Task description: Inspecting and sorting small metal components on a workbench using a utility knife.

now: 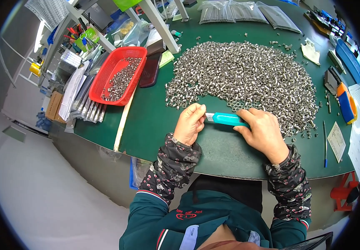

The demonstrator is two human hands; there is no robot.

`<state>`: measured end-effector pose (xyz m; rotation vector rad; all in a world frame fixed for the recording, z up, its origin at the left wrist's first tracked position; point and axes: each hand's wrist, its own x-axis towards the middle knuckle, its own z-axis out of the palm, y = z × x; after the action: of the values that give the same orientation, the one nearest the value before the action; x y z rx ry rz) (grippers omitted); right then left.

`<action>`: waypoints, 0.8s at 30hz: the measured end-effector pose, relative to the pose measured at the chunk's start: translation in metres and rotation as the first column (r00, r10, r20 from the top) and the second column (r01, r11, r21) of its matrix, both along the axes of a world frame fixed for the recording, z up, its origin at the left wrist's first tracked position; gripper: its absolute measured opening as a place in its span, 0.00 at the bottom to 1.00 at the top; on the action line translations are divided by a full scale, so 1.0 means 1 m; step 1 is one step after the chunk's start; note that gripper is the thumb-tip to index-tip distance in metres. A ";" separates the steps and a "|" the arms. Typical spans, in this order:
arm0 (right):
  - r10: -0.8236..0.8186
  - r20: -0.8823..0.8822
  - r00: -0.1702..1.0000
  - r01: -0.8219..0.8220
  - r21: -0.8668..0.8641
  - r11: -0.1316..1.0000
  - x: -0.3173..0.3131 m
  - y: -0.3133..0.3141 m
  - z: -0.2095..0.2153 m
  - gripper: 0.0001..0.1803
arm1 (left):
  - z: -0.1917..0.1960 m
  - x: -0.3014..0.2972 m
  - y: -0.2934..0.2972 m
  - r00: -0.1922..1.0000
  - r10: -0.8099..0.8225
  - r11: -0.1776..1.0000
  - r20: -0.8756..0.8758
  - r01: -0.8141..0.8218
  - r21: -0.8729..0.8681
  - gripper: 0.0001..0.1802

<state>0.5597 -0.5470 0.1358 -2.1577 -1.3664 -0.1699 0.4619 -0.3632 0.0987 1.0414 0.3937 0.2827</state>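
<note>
My right hand (264,130) grips a teal utility knife (228,119) by its rear end, thumb and fingers closed around it. The knife lies level above the table, its pale blade end pointing left. At that tip my left hand (190,125) is closed in a pinch; whatever sits between its thumb and fingers is too small to name. Just beyond both hands spreads a large heap of small shiny metal rings (242,71) on the green table (225,154).
At left stands a red plastic basket (98,83) partly filled with rings, beside a dark red tray (150,71). Bagged rods (217,11) lie at the back. To the right are a pen (325,143), a paper tag (336,141), a blue-and-orange tape dispenser (346,106) and a blue tray (350,60).
</note>
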 end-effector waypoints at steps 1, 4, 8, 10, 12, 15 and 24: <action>-0.001 0.023 1.000 0.001 0.020 1.000 0.000 0.000 0.000 0.12 | 0.000 0.000 0.000 1.000 0.001 1.000 0.001 -0.002 0.004 0.07; 0.000 0.054 0.999 -0.001 0.029 1.000 0.000 0.000 0.001 0.12 | 0.002 0.000 0.000 1.000 -0.005 1.000 -0.013 0.005 0.011 0.08; 0.013 0.066 0.998 -0.016 0.043 0.999 0.000 0.000 0.001 0.13 | 0.004 -0.001 0.001 0.999 -0.037 0.999 -0.022 0.037 0.026 0.11; 0.022 0.104 0.994 -0.028 0.056 0.998 0.001 -0.001 0.002 0.13 | 0.005 -0.001 0.000 0.999 -0.033 0.999 -0.034 0.034 0.030 0.10; 0.027 0.120 0.992 -0.034 0.057 0.998 0.000 -0.001 0.003 0.13 | 0.007 -0.001 0.002 0.998 -0.052 0.998 -0.047 0.053 0.037 0.10; 0.034 0.166 0.986 -0.044 0.059 0.997 0.000 -0.001 0.006 0.13 | 0.007 -0.002 0.003 0.994 -0.080 0.996 -0.068 0.083 0.035 0.10; 0.038 0.322 0.946 -0.061 0.059 0.996 0.002 -0.003 0.013 0.13 | 0.005 -0.005 0.010 0.973 -0.217 0.976 -0.072 0.216 -0.024 0.09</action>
<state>0.5613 -0.5502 0.1486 -2.1007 -1.5660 -0.5622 0.4570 -0.3534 0.1041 1.0711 0.3450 0.0452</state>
